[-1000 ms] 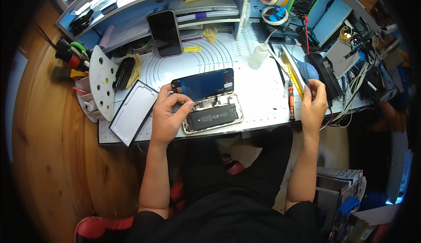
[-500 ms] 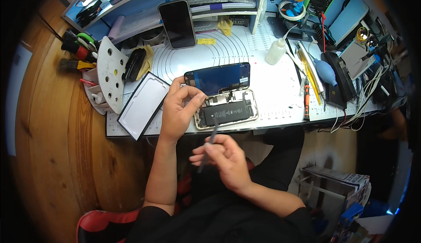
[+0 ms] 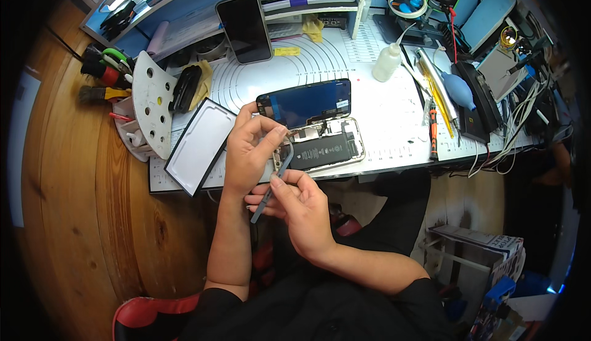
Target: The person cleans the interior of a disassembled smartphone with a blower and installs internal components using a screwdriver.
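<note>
The opened phone body [image 3: 322,150] lay near the bench's [image 3: 391,147] front edge, its long axis running left to right, the screen [image 3: 308,103] raised along its far side. The left hand [image 3: 248,151], nearer, bunched its fingertips at the left end, gripping what I couldn't tell; the right hand [image 3: 301,210] gripped grey tweezers [image 3: 269,192] slanting toward that end

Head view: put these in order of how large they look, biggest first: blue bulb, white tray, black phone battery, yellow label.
1. White tray
2. Black phone battery
3. Blue bulb
4. Yellow label
Apparent picture area only.
</note>
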The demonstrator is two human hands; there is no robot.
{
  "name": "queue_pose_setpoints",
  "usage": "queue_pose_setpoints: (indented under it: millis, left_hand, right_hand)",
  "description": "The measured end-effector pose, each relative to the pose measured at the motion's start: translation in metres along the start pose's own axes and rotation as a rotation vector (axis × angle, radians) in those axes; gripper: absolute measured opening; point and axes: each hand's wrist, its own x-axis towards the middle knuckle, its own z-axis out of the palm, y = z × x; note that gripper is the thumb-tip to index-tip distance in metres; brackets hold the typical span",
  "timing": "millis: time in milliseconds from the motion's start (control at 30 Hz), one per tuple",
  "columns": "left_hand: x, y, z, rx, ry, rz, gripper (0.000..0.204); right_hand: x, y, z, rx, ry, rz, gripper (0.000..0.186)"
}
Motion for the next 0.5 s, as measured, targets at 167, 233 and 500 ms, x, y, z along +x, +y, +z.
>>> queue_pose_setpoints:
  millis: [167,233,500]
  left_hand:
    - [0.0012,0.0021,0.0011,0.015,-0.005,0.021,0.010]
    - [0.0008,0.0011,0.0001,0.013,-0.006,0.019,0.011]
    - [0.0008,0.0028,0.0013,0.006,0.003,0.009,0.011]
  right_hand:
    - [0.0038,0.0035,-0.0016,0.003,-0.010,-0.041,0.024]
    - [0.0045,0.0046,-0.0006,0.006,-0.006,-0.059,0.023]
    - [0.0068,0.0053,-0.0023,-0.047,-0.016,-0.074,0.025]
